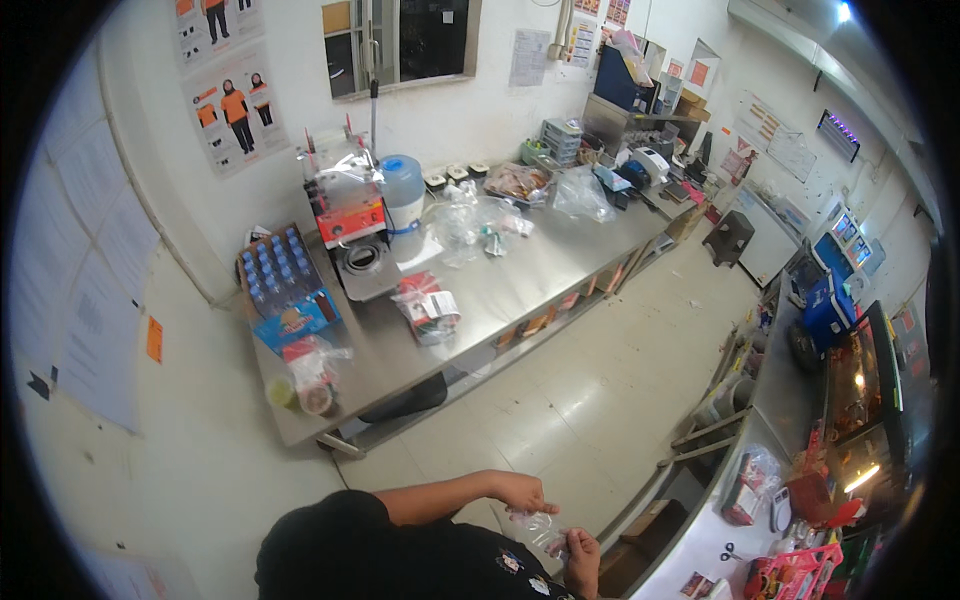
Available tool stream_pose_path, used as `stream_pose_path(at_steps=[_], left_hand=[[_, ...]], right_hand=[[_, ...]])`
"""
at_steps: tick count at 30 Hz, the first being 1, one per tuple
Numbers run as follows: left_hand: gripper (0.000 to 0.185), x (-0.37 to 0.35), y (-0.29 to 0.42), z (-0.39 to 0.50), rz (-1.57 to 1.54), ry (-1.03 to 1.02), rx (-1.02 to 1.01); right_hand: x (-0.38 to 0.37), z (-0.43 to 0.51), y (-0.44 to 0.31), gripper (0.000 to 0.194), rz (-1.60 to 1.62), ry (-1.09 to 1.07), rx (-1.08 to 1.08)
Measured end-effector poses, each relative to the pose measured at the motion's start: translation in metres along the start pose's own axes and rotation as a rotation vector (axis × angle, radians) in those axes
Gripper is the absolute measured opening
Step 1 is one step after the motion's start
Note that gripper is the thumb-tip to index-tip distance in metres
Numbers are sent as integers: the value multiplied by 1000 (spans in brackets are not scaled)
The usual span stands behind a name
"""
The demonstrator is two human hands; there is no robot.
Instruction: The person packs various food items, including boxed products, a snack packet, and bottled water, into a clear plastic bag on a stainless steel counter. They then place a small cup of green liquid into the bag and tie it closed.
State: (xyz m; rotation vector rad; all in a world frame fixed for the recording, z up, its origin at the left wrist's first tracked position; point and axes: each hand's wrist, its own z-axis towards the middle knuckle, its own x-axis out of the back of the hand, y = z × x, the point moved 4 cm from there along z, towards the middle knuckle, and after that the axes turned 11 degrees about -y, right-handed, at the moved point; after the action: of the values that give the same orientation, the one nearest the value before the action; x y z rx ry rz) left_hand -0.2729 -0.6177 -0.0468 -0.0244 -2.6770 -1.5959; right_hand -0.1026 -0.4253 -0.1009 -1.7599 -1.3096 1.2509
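Low in the head view, a small clear plastic bag (537,528) is stretched between my two hands. My left hand (523,495) grips its upper end, the bare forearm reaching across from the left. At the lower right end, my right hand (582,556) pinches the film between thumb and fingers. The bag looks flat, and I cannot make out anything inside it. Both hands are in front of my black shirt (390,551), above the floor between two counters.
The steel table (510,277) carries a cup sealing machine (351,225), a carton of bottles (296,319), a water jug (401,191) and bagged packages (427,307). On the right-hand counter (694,551) are scissors (729,553), a scale (781,510) and a pink basket (806,570). A dark stool (729,236) stands farther off.
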Motion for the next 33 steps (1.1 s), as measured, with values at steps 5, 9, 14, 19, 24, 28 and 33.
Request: stream_pose_path(at_steps=[5, 9, 14, 19, 24, 28, 33], left_hand=[[37, -28, -27, -47, -62, -27, -215], [35, -59, -28, -77, -55, 89, -180], [39, -110, -53, -111, -15, 208, -154], [38, -142, -62, -147, -166, 276, -113], [35, -143, -50, -180, 60, 407, -11], [41, -131, -45, -190, 305, 210, 65], [33, -155, 15, -186, 852, 907, -102]], right_hand=[[-61, -8, -9, 47, 315, 2, 65], [-76, -33, -16, 23, -252, -98, 122], [-78, -65, 11, 20, -210, -130, 36], [-102, -78, 51, 29, -164, -115, 92], [-133, -92, 38, 18, -163, -320, 168], [-134, -105, 39, 21, -133, -330, 104], [-113, -130, 49, 20, -181, -84, 142]])
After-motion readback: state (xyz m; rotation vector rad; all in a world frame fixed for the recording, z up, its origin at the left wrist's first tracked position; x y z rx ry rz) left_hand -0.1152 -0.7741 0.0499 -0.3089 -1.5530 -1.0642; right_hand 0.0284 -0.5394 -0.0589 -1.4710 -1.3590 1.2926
